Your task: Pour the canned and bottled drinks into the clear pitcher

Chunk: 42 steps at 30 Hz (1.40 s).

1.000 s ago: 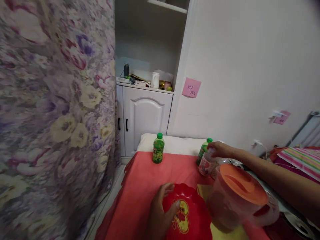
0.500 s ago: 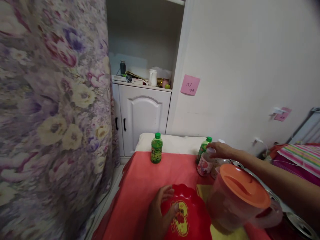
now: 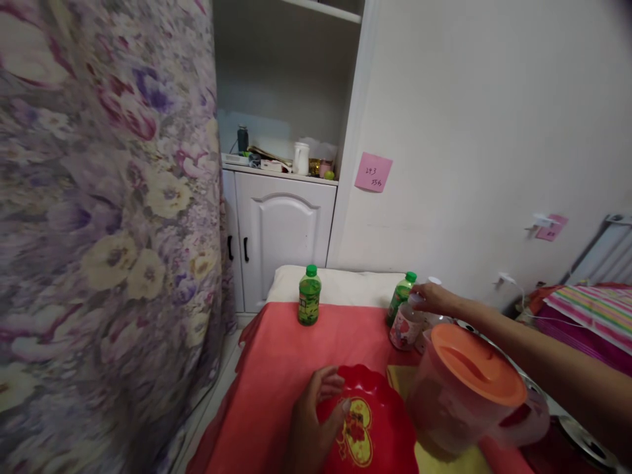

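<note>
At the right, my right hand [image 3: 434,299] has its fingers closed round the white cap of a clear bottle with a pink label [image 3: 405,328], which stands upright on the red cloth. A green bottle [image 3: 401,297] is just behind it. My left hand [image 3: 318,411] hovers over the left edge of a scalloped red plate [image 3: 390,421], thumb and fingers apart, holding nothing. Another green bottle [image 3: 309,297] stands alone at the far left of the cloth. A clear pitcher with an orange lid [image 3: 476,364] stands right of the plate, in front of my right forearm.
Several cans [image 3: 585,441] line the right side, partly hidden by my right arm. Under the pitcher lies a yellow cloth [image 3: 449,461]. A floral curtain [image 3: 113,230] hangs at the left, and a white cabinet [image 3: 286,237] stands behind the table [image 3: 266,382].
The view has shifted slightly. My right hand stays at the bottle's cap, and my left hand has barely moved over the plate.
</note>
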{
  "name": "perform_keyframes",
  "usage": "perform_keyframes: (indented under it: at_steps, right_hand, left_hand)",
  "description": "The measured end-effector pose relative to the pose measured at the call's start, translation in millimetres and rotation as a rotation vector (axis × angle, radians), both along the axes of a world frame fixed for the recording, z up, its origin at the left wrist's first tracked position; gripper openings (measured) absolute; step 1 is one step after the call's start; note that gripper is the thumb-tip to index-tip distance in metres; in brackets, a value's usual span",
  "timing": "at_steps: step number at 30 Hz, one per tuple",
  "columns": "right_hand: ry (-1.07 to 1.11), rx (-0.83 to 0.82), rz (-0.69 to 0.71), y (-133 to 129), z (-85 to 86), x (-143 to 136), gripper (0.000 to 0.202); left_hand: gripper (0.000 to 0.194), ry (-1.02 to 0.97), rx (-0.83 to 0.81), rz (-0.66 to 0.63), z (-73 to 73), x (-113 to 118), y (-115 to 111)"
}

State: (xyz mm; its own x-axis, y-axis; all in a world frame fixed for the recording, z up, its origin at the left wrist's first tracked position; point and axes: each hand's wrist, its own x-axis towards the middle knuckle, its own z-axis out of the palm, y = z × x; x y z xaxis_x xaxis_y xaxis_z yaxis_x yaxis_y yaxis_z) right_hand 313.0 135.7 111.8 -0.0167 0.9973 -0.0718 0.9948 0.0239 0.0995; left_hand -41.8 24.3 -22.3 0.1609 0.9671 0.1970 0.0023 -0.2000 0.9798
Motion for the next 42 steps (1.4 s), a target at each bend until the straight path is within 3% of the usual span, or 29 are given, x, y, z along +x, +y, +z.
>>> perform_keyframes:
  at_steps: [4, 11, 14, 18, 23, 27, 31, 35, 42]
  right_hand:
    - [0.018, 0.016, 0.023, -0.7, -1.5, 4.2, 0.028]
    - [0.088, 0.08, 0.057, -5.1, -1.7, 15.8, 0.051]
    - [0.101, 0.109, 0.061, -7.8, 9.1, 20.0, 0.05]
    - [0.101, 0.167, 0.066, -12.6, 37.1, 11.3, 0.043]
    - [0.118, 0.221, 0.165, -14.2, 74.4, -44.2, 0.039]
    - [0.111, 0.21, 0.312, -2.0, 83.0, -115.5, 0.041]
    - [0.098, 0.167, 0.435, 19.6, 71.4, -184.8, 0.054]
    - [0.093, 0.135, 0.469, 39.0, 53.2, -232.5, 0.057]
    - [0.116, 0.186, 0.383, 57.7, 28.7, -255.2, 0.04]
  left_hand:
    - [0.038, -0.002, -0.008, -0.017, -0.6, 0.7, 1.1]
    - [0.039, -0.019, -0.046, -0.008, 7.1, 3.3, -0.3]
    - [0.041, -0.012, -0.048, -0.013, 9.3, 4.0, -1.3]
    - [0.041, -0.014, -0.056, -0.012, 10.6, 5.6, -3.1]
    - [0.039, -0.041, -0.055, -0.013, 9.9, 8.1, -4.5]
    - [0.039, -0.058, -0.049, -0.028, 9.3, 5.6, -5.5]
    - [0.038, -0.069, -0.041, -0.033, 11.1, 1.9, -7.5]
    - [0.041, -0.09, -0.079, 0.011, 14.0, 0.0, -8.7]
    - [0.043, -0.111, -0.084, 0.026, 14.0, -4.8, -8.5]
